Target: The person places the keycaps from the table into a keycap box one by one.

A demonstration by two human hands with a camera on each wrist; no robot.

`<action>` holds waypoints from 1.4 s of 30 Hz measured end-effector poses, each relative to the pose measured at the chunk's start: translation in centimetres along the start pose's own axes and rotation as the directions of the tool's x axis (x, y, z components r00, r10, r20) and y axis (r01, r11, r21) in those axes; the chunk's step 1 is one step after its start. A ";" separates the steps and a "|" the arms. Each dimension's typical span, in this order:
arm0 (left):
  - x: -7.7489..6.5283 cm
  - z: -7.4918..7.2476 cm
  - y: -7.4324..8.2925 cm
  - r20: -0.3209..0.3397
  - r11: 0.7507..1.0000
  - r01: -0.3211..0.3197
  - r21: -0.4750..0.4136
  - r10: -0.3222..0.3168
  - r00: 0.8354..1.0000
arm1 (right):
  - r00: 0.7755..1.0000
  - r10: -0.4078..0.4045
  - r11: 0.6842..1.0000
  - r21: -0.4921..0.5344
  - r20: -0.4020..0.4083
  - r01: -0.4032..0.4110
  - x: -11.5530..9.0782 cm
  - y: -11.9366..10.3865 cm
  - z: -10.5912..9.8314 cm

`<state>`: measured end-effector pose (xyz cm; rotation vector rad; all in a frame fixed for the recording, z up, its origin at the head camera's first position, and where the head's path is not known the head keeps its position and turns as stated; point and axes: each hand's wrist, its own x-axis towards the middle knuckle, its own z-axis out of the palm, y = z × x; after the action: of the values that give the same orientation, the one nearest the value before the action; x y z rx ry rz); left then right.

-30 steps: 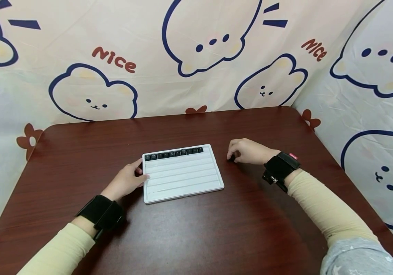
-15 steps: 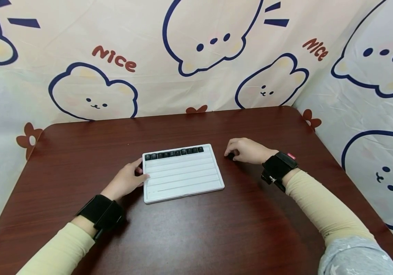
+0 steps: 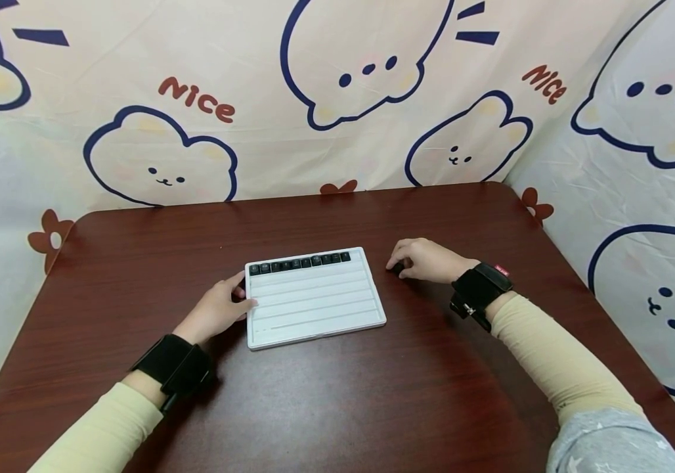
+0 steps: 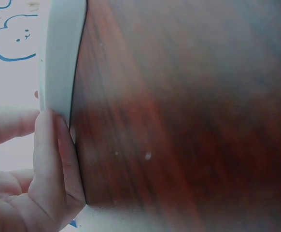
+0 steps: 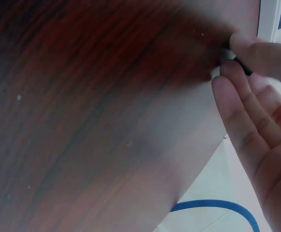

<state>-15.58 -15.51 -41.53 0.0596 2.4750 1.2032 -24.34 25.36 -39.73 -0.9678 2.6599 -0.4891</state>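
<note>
A white ridged keycap tray [image 3: 316, 303] lies on the table, slightly turned. Along its far groove stands a row of several black keycaps [image 3: 296, 264]. My left hand [image 3: 210, 314] holds the tray's left edge, the thumb over the rim and the fingers at the side. In the left wrist view the fingers [image 4: 48, 159] touch the white edge. Right of the tray, my right hand [image 3: 431, 261] pinches a small black keycap [image 3: 397, 269] close to the tabletop. The right wrist view shows only a dark sliver of it between thumb and fingertips.
The reddish-brown wooden table [image 3: 326, 407] has rounded far corners. A patterned cloth wall [image 3: 278, 164] rises behind its far edge, and another stands along the right side. Each wrist wears a black band [image 3: 174, 366].
The right hand has shifted slightly left toward the tray with the black keycap, then stayed nearly still. The left hand and the tray have kept their places.
</note>
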 end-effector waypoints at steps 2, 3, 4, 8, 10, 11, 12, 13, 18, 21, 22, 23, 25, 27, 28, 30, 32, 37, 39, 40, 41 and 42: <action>0.0 0.0 0.0 0.001 1.000 -0.002 0.002 0.002 1.000 | 1.000 0.001 1.000 -0.001 -0.007 -0.001 0.0 -0.1 0.1; 0.0 0.0 0.0 0.001 1.000 -0.002 0.001 0.002 1.000 | 1.000 0.004 1.000 -0.004 -0.012 -0.004 0.0 -0.1 0.1; 0.0 0.0 0.0 0.002 1.000 -0.003 0.002 0.003 1.000 | 1.000 0.007 1.000 -0.005 -0.017 -0.007 0.1 -0.1 0.2; 0.0 0.1 -0.1 0.003 1.000 -0.004 -0.002 0.004 1.000 | 0.999 0.016 1.000 -0.014 -0.035 -0.016 0.1 -0.2 0.4; 0.0 0.1 -0.1 0.003 1.000 -0.005 -0.005 0.005 1.000 | 0.999 0.020 1.000 -0.013 -0.039 -0.020 0.0 -0.2 0.5; 0.0 0.1 -0.1 0.003 1.000 -0.006 -0.008 0.006 1.000 | 0.999 0.021 1.000 -0.013 -0.041 -0.022 0.0 -0.3 0.5; 0.0 0.1 -0.1 0.003 1.000 -0.006 -0.010 0.006 1.000 | 0.999 0.023 1.000 -0.011 -0.041 -0.024 0.0 -0.3 0.5; 0.0 0.1 -0.1 0.002 1.000 -0.007 -0.012 0.007 1.000 | 0.999 0.026 1.000 -0.010 -0.041 -0.027 0.0 -0.3 0.5; 0.0 0.1 0.0 0.000 1.000 -0.005 -0.012 0.005 1.000 | 0.999 0.039 0.999 -0.017 -0.036 -0.040 -0.1 -0.4 0.4; 0.0 0.1 0.1 -0.002 1.000 -0.005 -0.008 0.005 1.000 | 0.998 0.046 0.999 -0.020 -0.040 -0.047 -0.1 -0.4 0.3; 0.0 0.1 0.1 -0.002 1.000 -0.006 -0.006 0.006 1.000 | 0.998 0.048 0.999 -0.016 -0.044 -0.049 -0.1 -0.4 0.2; 0.0 0.1 0.1 -0.003 1.000 -0.007 -0.005 0.006 1.000 | 0.998 0.049 0.999 -0.015 -0.048 -0.050 -0.1 -0.5 0.1; 0.0 0.1 0.0 -0.005 1.000 -0.007 -0.002 0.007 1.000 | 0.997 0.048 0.999 -0.012 -0.061 -0.048 0.0 -0.5 -0.1; 0.0 0.1 0.0 -0.007 1.000 -0.007 0.002 0.007 1.000 | 0.996 0.045 0.999 -0.005 -0.075 -0.045 0.0 -0.6 -0.3; 0.1 0.1 -0.1 -0.008 1.000 -0.007 0.004 0.007 1.000 | 0.996 0.041 0.999 -0.004 -0.083 -0.041 0.0 -0.7 -0.4; 0.1 0.1 -0.1 -0.010 1.000 -0.005 0.008 0.005 1.000 | 0.995 0.031 1.000 -0.001 -0.099 -0.031 0.1 -0.7 -0.5; 0.1 0.1 -0.1 -0.011 1.000 -0.005 0.010 0.005 1.000 | 0.993 0.026 1.000 0.009 -0.114 -0.025 0.2 -0.8 -0.7; 0.0 0.1 0.0 -0.008 1.000 -0.001 0.010 0.001 1.000 | 0.990 0.027 0.999 0.032 -0.136 -0.023 0.3 -1.2 -1.0; 0.0 0.1 0.1 -0.006 1.000 0.005 0.010 -0.005 1.000 | 0.990 0.025 0.999 0.036 -0.138 -0.020 0.4 -1.3 -1.2; 0.0 0.1 0.1 -0.004 1.000 0.009 0.010 -0.009 1.000 | 0.990 0.022 0.999 0.037 -0.139 -0.017 0.5 -1.4 -1.2; -0.1 0.1 0.1 -0.003 1.000 0.011 0.011 -0.011 1.000 | 0.990 0.016 0.999 0.037 -0.140 -0.011 0.5 -1.4 -1.2; -0.1 0.1 0.1 -0.002 1.000 0.013 0.009 -0.013 1.000 | 0.990 0.008 0.999 0.035 -0.142 -0.003 0.6 -1.4 -1.3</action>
<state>-15.48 -15.40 -41.47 0.0446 2.4786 1.1866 -24.40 24.24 -38.09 -0.9488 2.7686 -0.6235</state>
